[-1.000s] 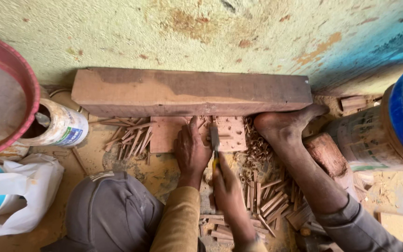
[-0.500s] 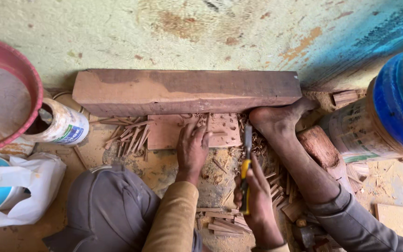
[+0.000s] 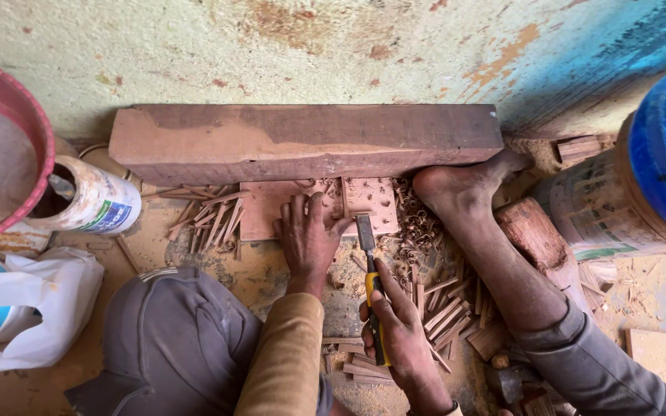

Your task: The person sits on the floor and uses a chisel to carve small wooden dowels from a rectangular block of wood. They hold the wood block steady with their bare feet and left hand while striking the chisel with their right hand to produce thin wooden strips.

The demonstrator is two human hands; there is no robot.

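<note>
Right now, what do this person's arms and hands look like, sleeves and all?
Both hands are bare, with no gloves. The left hand comes out of a long mustard-tan sleeve reaching to the wrist. The right hand has a dark band at the wrist.

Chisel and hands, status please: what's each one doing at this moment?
Left hand flat on thin wooden board. Right hand in closed grip on chisel, blade tip at board's edge. Bare foot braced against big timber block close by.

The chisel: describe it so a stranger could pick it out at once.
Find the long wooden beam against the wall. Just below it a flat wooden panel lies under the left hand. The chisel is in the right hand: the only metal blade, with a yellow handle.
</note>
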